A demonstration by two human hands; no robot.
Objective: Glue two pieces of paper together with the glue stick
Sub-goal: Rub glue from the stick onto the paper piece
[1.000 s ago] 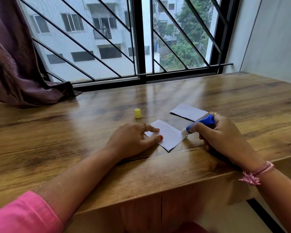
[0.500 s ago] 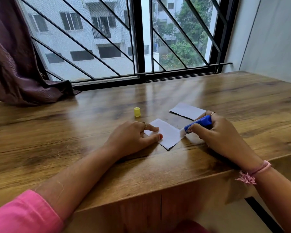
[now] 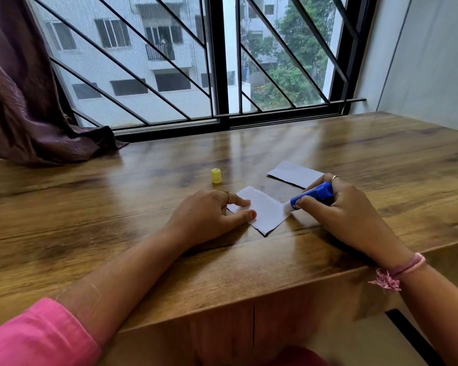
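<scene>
Two hands at work: left hand (image 3: 209,215) flat, pinning white paper square (image 3: 266,211); right hand (image 3: 347,212) clamped on blue glue stick (image 3: 313,195) at 3 o'clock edge. Risk: paper slides or creases if pinning slackens.

Blue glue stick (image 3: 313,194), yellow cap (image 3: 216,175), white paper pieces (image 3: 267,210), pink sleeve (image 3: 35,336), brown wood-grain table (image 3: 90,220).

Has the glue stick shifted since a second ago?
Yes, slightly: the glue stick slid left, toward the yellow cap, onto the near paper's right corner.
</scene>
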